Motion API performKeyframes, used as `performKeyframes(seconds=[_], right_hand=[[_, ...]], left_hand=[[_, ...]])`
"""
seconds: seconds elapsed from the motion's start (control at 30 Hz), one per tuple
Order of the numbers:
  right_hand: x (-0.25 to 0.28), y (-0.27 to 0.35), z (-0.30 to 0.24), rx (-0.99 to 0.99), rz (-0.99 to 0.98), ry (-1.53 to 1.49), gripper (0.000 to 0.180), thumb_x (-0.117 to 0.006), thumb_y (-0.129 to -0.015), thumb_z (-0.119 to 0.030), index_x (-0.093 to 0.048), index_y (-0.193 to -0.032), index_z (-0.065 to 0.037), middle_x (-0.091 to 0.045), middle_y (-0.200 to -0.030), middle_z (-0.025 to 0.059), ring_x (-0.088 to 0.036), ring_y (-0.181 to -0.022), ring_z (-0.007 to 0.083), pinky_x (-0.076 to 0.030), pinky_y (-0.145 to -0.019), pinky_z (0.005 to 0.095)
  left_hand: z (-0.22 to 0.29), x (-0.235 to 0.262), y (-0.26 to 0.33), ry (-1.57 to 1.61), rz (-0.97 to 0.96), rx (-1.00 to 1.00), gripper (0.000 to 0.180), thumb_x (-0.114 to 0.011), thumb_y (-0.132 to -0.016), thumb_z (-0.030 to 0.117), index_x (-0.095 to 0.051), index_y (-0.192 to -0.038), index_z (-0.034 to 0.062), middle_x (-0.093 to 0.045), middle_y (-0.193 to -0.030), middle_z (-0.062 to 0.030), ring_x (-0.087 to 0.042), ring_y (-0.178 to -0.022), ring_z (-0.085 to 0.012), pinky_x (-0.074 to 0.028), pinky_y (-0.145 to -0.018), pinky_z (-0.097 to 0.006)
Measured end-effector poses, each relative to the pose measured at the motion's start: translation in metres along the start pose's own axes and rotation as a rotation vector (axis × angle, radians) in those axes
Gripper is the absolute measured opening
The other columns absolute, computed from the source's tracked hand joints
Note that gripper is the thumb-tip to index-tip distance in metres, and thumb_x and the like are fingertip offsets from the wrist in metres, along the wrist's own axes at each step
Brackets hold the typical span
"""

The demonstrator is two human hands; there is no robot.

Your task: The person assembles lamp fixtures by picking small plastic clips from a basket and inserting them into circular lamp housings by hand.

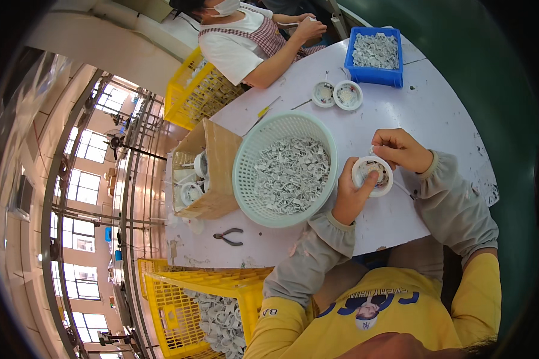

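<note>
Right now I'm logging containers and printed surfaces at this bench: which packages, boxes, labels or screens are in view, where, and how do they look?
Cardboard box: brown, open, at the table's left edge, white round parts inside.
Blue bin: rectangular plastic, far end of the table, full of small grey pieces.
Pale green basket: round mesh, left of the left hand, same grey pieces.
Yellow crates: slotted plastic, beside the table.
No labels, signs or screens to make out.
</note>
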State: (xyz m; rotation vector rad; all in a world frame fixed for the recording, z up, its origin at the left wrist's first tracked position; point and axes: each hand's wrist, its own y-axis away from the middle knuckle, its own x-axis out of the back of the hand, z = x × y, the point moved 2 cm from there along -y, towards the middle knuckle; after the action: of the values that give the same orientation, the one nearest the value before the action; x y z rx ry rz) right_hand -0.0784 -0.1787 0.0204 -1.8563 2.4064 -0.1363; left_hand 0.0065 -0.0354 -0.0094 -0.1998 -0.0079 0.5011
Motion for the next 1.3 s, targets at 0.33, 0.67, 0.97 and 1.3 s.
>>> performKeyframes(seconds=[0.33, 0.67, 0.97, 1.3], right_hand=[[0.004, 0.001, -0.001, -0.099, -0.094, -0.046, 0.012, -0.057, -0.082, -0.009, -0.063, -0.082, 0.001, -0.056, -0.058, 0.0015, -0.049, -0.045, 0.0049, -0.036, -0.041, 0.0173], [0.003, 0.003, 0.004, -0.109, -0.066, 0.021, 0.011, -0.059, -0.081, -0.008, -0.063, -0.08, 0.001, -0.057, -0.058, 0.0015, -0.048, -0.044, 0.0044, -0.036, -0.04, 0.0173], [0.001, 0.003, 0.002, -0.121, -0.13, -0.03, 0.012, -0.059, -0.082, -0.009, -0.064, -0.085, 0.001, -0.059, -0.062, 0.0015, -0.049, -0.049, 0.0035, -0.037, -0.044, 0.0165], [0.003, 0.006, -0.002, -0.039, -0.211, 0.097, 0.012, -0.056, -0.083, -0.006, -0.063, -0.088, 0.002, -0.06, -0.069, 0.0016, -0.051, -0.057, 0.0045, -0.043, -0.051, 0.0189]], left_hand=[[-0.005, 0.001, 0.001, 0.104, -0.018, 0.011, 0.038, -0.061, -0.078, 0.002, -0.04, -0.109, 0.0006, -0.055, -0.097, -0.007, -0.054, -0.089, -0.0113, -0.046, -0.078, -0.026], [0.001, -0.002, 0.002, 0.13, 0.078, -0.033, 0.034, -0.061, -0.079, 0.004, -0.042, -0.108, -0.0008, -0.053, -0.095, -0.0061, -0.052, -0.088, -0.0104, -0.045, -0.077, -0.024], [0.003, 0.003, 0.002, 0.006, 0.008, -0.025, 0.027, -0.063, -0.079, 0.006, -0.046, -0.1, 0.0015, -0.057, -0.089, -0.005, -0.054, -0.082, -0.0084, -0.045, -0.072, -0.023], [0.001, 0.001, 0.004, -0.017, -0.086, 0.026, 0.021, -0.061, -0.08, 0.005, -0.045, -0.093, 0.0025, -0.058, -0.085, -0.0047, -0.052, -0.079, -0.0073, -0.044, -0.068, -0.022]])
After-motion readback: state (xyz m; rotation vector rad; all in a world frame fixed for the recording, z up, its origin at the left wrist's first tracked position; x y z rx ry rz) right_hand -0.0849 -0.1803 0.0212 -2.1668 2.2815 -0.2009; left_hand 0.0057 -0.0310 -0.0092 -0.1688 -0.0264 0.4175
